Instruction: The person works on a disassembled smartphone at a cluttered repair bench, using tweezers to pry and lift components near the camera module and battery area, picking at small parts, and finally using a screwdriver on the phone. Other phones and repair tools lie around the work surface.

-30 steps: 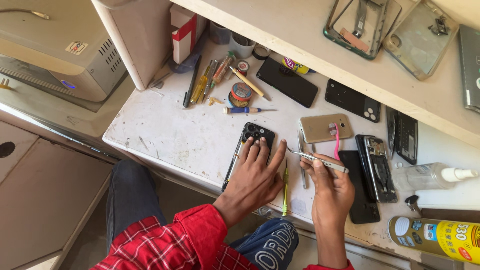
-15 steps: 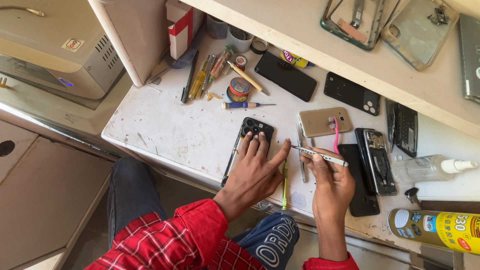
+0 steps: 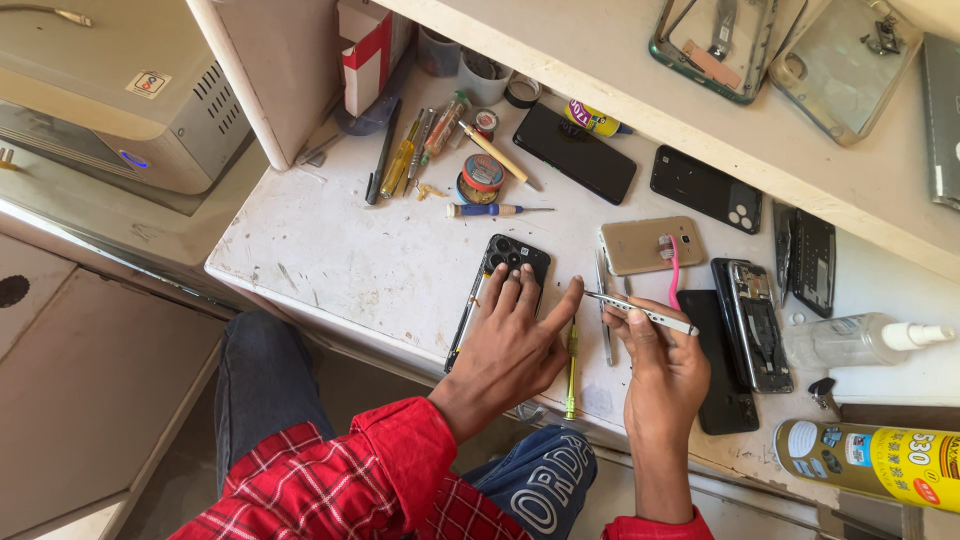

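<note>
My left hand [image 3: 512, 345] lies flat, fingers spread, on a black phone [image 3: 510, 262] placed back-up on the white worktop [image 3: 350, 270]; only its camera end shows. My right hand [image 3: 665, 370] pinches a thin silver tool, probably tweezers [image 3: 640, 311], held level and pointing left towards my left index fingertip. A green-handled screwdriver [image 3: 572, 365] lies on the worktop between the two hands.
Behind the hands are a gold phone [image 3: 645, 244] with a pink pick, several black phones and opened frames [image 3: 752, 325], a blue screwdriver [image 3: 495, 210], tape rolls and pens. A clear spray bottle [image 3: 855, 340] and yellow can [image 3: 880, 462] sit right. A shelf [image 3: 620, 70] overhangs.
The camera view has shifted slightly. My right hand has lifted the silver tool a little and brought its tip closer to my left index finger. The left hand stays pressed on the black phone.
</note>
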Demonstrator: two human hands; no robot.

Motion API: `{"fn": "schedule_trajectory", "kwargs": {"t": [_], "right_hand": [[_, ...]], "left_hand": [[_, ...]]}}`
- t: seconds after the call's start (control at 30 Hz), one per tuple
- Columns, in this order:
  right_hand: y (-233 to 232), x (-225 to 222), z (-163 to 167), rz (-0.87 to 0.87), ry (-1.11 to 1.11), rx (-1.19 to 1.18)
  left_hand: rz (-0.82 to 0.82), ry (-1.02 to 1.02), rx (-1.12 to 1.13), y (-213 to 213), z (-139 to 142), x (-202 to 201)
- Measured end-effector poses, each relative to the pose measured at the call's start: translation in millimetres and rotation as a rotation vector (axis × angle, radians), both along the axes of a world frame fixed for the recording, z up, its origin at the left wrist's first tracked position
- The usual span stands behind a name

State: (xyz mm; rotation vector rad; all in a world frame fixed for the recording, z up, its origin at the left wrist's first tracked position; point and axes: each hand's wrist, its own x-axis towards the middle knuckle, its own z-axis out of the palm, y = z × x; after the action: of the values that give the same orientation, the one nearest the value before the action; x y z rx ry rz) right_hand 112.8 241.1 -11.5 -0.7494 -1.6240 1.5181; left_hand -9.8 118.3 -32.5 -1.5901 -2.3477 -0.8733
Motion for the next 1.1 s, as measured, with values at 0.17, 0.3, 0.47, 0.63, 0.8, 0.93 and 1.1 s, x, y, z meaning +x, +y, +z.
{"fn": "schedule_trajectory", "kwargs": {"t": [0.17, 0.3, 0.47, 0.63, 0.8, 0.93, 1.1], "right_hand": [[-3, 0, -1, -0.009, 0.003, 0.002], [-2, 0, 0, -0.007, 0.013, 0.009], [-1, 1, 0, -0.021, 0.005, 0.017], [-2, 2, -1, -0.037, -0.003, 0.005], [-1, 0, 0, -0.005, 0.031, 0.02], [1, -9, 2, -0.001, -0.009, 0.003], [7, -31, 0, 0.076, 0.018, -0.028]], "left_hand": [[0.001, 0.015, 0.006, -1, 0, 0], [0.003, 0.025, -0.004, -1, 2, 0], [-0.009, -0.005, -0.026, -2, 2, -1], [-0.006, -0.019, 0.002, -1, 0, -2], [-0.007, 0.012, -0.022, 2, -3, -3], [0.008, 0.054, 0.008, 3, -5, 0], [0.021, 0.068, 0.044, 4, -7, 1]]}}
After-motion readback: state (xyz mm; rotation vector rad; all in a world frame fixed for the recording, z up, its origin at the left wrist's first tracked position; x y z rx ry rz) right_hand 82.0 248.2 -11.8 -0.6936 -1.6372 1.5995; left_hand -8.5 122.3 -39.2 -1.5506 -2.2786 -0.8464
